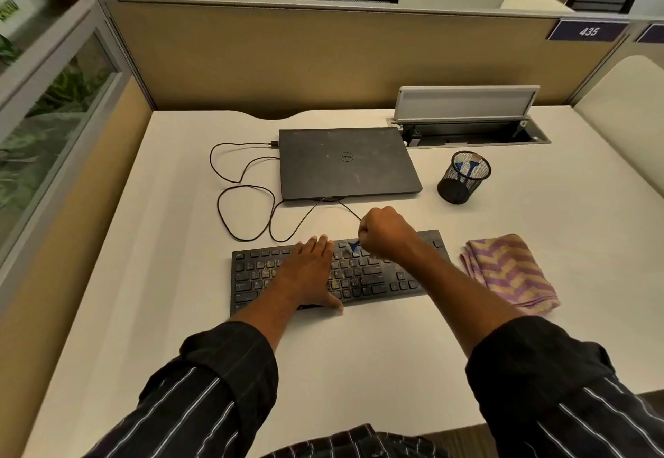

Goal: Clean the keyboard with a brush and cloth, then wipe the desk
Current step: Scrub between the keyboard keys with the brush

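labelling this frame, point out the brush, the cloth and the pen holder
brush (354,246): head view, on its visible blue tip
cloth (510,272): head view, on the middle of the folded top
pen holder (460,186): head view, on the mesh side wall

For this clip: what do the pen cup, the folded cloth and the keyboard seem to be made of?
Black round pen cup: metal wire mesh, probably; you see through its wall. Purple-and-beige zigzag folded cloth: soft woven fabric, matte, with limp layered edges. Black flat keyboard: matte plastic by its look, speckled with yellowish grit.
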{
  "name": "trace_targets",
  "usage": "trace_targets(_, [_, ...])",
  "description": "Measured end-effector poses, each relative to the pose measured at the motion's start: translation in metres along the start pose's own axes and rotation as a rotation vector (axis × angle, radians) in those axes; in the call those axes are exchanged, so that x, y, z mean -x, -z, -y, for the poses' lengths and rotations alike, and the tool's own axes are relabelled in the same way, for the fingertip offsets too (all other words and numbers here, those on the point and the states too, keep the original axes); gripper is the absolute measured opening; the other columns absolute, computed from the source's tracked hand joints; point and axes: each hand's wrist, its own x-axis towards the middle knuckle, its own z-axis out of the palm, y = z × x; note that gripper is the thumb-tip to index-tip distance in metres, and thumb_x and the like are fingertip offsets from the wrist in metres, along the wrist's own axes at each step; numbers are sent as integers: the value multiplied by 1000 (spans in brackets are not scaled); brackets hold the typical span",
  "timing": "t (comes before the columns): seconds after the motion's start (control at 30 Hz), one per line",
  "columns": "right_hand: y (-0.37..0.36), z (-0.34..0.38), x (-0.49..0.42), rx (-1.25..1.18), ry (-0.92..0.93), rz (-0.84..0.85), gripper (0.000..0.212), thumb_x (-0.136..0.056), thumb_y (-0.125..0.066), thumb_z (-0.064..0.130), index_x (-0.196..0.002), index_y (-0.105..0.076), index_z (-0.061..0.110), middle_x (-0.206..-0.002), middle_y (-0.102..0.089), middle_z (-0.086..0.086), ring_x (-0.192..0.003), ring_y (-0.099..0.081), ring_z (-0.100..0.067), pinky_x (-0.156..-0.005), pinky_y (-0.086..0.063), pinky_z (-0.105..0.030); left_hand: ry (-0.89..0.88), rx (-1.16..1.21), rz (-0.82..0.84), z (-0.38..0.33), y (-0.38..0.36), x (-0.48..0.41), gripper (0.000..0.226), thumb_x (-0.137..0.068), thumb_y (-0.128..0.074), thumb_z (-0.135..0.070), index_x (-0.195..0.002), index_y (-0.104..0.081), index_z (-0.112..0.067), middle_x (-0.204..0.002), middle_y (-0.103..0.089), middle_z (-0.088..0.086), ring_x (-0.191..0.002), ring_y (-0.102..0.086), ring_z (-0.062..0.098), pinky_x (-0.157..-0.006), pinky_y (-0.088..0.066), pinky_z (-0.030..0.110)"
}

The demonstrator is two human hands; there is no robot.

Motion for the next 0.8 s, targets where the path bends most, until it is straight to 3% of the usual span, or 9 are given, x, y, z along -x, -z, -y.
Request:
trace_targets(0.27, [-4, 0, 2, 22, -29, 82, 15, -88, -63, 11, -95, -72, 1, -88, -71, -12, -76, -69, -22, -78, -60, -36, 1, 3, 4, -1, 2, 1, 137, -66, -70, -81, -160, 3, -11, -168, 4, 11, -155, 2, 29, -126, -5, 48])
trace_targets(0.47, [5, -8, -4, -13, -70, -45, 16, -86, -63, 13, -94, -73, 3, -92, -72, -13, -80, -67, -25, -76, -59, -36, -4, -1, 6, 0, 0, 0, 138, -66, -69, -82, -160, 3, -11, -168, 4, 11, -155, 2, 29, -126, -6, 49])
trace_targets(0.63, [0, -9, 0, -6, -114, 90, 18, -87, -68, 13, -100, -67, 1, -94, -70, -13, -80, -70, -24, -80, -60, -37, -3, 11, 10, 0, 1, 0, 137, -66, -69, -81, -160, 3, -11, -168, 5, 11, -155, 3, 28, -126, -6, 49])
trace_targets(0.8, [5, -10, -5, -42, -106, -28, 16, -88, -61, 10, -95, -72, 0, -88, -71, -12, -76, -67, -24, -75, -58, -34, 1, 5, 6, 0, 1, 0, 138, -66, -70, -81, -160, 2, -11, -168, 4, 11, -155, 3, 28, -126, -6, 48])
